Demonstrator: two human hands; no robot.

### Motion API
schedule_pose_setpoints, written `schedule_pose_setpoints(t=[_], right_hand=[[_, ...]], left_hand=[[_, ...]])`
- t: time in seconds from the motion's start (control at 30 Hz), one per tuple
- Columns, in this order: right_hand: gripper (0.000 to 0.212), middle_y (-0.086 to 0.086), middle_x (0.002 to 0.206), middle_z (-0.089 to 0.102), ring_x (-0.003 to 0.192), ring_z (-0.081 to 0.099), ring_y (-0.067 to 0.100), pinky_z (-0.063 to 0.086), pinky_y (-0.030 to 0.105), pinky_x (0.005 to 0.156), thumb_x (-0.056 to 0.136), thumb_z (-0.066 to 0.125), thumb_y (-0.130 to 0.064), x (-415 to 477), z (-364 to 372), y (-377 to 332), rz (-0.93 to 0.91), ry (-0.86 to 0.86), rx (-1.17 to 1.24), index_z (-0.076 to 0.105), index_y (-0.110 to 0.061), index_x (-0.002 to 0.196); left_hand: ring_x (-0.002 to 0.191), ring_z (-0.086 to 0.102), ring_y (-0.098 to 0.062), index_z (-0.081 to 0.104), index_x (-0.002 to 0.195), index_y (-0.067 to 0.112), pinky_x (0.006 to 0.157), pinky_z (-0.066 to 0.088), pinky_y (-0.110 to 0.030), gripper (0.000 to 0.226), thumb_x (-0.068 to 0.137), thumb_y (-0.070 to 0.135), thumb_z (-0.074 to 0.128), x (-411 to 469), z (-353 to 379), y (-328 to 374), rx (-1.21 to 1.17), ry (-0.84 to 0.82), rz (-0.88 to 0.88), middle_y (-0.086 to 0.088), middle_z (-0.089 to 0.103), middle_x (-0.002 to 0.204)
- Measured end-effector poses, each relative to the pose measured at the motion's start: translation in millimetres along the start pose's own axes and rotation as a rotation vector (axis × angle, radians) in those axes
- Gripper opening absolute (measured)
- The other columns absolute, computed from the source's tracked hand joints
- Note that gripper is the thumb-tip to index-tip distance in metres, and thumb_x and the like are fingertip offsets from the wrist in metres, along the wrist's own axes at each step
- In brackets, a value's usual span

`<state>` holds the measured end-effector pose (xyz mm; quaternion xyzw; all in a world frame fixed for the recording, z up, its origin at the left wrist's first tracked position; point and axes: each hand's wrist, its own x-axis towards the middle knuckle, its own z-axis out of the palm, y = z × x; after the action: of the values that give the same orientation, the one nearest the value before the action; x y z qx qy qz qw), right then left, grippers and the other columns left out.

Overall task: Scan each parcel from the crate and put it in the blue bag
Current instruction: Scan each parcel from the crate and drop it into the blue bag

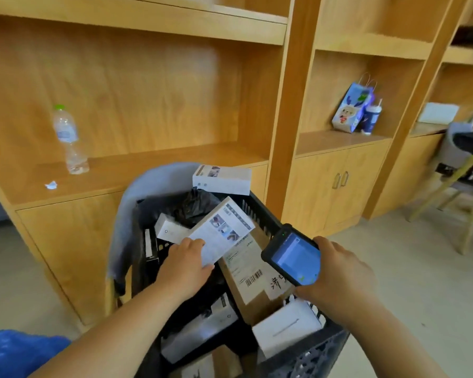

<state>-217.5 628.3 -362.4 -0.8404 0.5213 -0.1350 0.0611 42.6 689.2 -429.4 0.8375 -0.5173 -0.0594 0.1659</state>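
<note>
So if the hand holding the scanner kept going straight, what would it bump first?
Probably the white box that the left hand holds, just ahead of the right hand and its scanner; depth is hard to judge.

water bottle (67,137) upright on shelf (148,165) | paper scrap (51,185) nearby | gift bag (350,110) leaning beside cup (371,117)

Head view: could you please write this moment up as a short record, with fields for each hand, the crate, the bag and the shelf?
left hand: grips a white box over the crate
right hand: holds the scanner, screen lit, beside that box
crate: black; holds a brown carton with a barcode label and several other white boxes
blue bag: lower left of the view, apart from both hands
shelf: a water bottle stands upright on it
</note>
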Motion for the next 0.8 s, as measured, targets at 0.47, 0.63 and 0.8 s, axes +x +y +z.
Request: schedule_pose_setpoints(t=[0.47, 0.63, 0.8], right_hand=[[0.076, -0.014, 0.093, 0.044, 0.083, 0.046, 0.011, 0.043, 0.029, 0.070, 0.058, 0.072, -0.052, 39.3, 40.0, 7.1, 0.006, -0.028, 0.024, 0.036, -0.032, 0.122], [0.073, -0.014, 0.090, 0.047, 0.082, 0.048, 0.012, 0.043, 0.030, 0.065, 0.056, 0.075, -0.052, 29.5, 35.3, 13.5, 0.032, 0.014, 0.089, 0.039, -0.032, 0.116], [0.069, -0.011, 0.089, 0.051, 0.081, 0.051, 0.015, 0.047, 0.034, 0.067, 0.054, 0.077, -0.050, 14.3, 27.9, 24.2, 0.050, 0.062, 0.145, 0.042, -0.031, 0.111]], left_hand=[[0.116, 0.033, -0.032, 0.035, 0.128, 0.019, 0.090, 0.043, -0.041, 0.070, 0.076, 0.051, 0.069, 88.0, 33.1, -14.1, 0.127, -0.034, -0.119, -0.008, 0.033, 0.128], [0.105, 0.032, -0.028, 0.035, 0.120, 0.020, 0.076, 0.036, -0.035, 0.056, 0.082, 0.055, 0.056, 61.5, 43.2, -2.7, 0.208, 0.066, -0.016, -0.003, 0.031, 0.118], [0.105, 0.045, -0.010, 0.052, 0.111, 0.034, 0.088, 0.042, -0.028, 0.042, 0.081, 0.063, 0.056, 51.1, 23.2, -6.3, -0.279, -0.232, 0.155, 0.011, 0.042, 0.111]])
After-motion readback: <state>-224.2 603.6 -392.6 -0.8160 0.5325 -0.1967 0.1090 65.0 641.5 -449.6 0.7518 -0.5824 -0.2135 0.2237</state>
